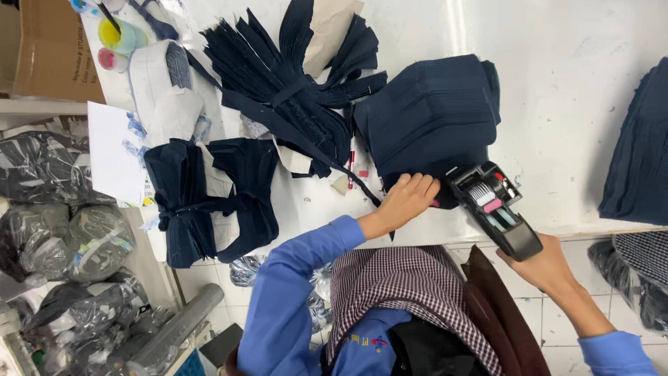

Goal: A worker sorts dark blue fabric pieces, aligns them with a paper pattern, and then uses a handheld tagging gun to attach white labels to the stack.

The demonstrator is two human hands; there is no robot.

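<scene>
1. Left hand [407, 198]: flat on near edge of navy stack [431, 115], fingers spread over the lowest plies, pressing or lifting the edge; cannot tell which. Nothing clamped in it.
2. Right hand [546, 264]: wrapped around handle of black label gun [495, 209], closed grip. Held off the table edge, just below it.
3. Label gun: head angled up-left, nose touching or just short of stack's near right corner. Pink and white parts visible on top face.
4. Navy stack: many cut fabric plies, neatly piled, on white table [570, 76], centre-right, near front edge.
5. Fan bundle [296, 83]: navy cut pieces tied round the middle with a strip, splayed out, left of stack and just beside it. Tan paper piece under its top.
6. Tied bundle [209, 198]: second navy bundle, knotted, at table's left front, well apart from hands.
7. More navy fabric [640, 146] at far right of table.
8. Yellow and pink cups [118, 42] at top left, next to cardboard box [49, 49].
9. Plastic-wrapped bags [62, 230] on floor at left.
10. Blue sleeves on both arms; checked cloth [410, 285] below, close to camera.
</scene>
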